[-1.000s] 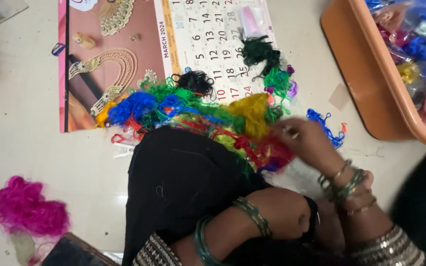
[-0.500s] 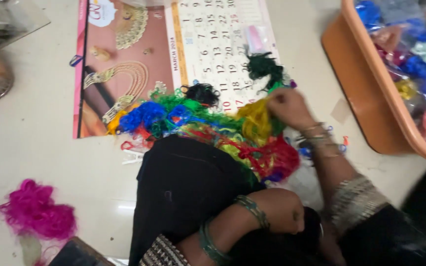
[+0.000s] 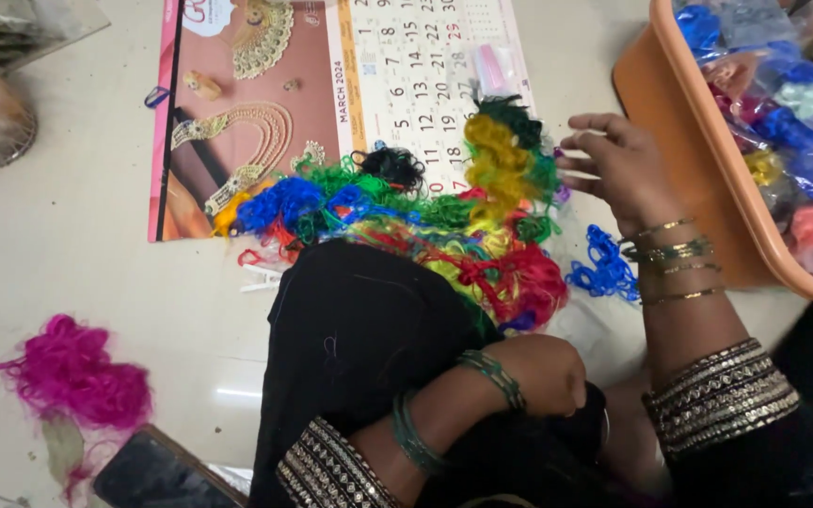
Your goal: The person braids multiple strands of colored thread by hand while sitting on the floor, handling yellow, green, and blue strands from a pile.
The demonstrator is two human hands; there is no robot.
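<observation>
The right hand was stretched forward over the floor, its fingers drawn loosely together and pinching what looked like a thin pale strand, too fine to make out clearly, just beside the upper right edge of a heap of curly coloured threads. A yellow tuft and a dark green tuft stood at the top of that heap, nearest the fingertips, while blue, green, black and red curls spread leftward and down to the black-clothed knee. The heap lay partly on a wall calendar spread flat on the floor and partly on the pale floor itself. A small loose bunch of blue thread lay just below the right wrist, which wore several thin bangles. To the right of the hand, close by, stood an orange plastic tub filled with clear bags of coloured thread. The left hand rested in the lap, curled into a closed fist against the dark cloth; what it gripped, if anything, could not be told. Well apart, at the lower left, a clump of magenta thread lay on the floor, with a dark phone near it.
</observation>
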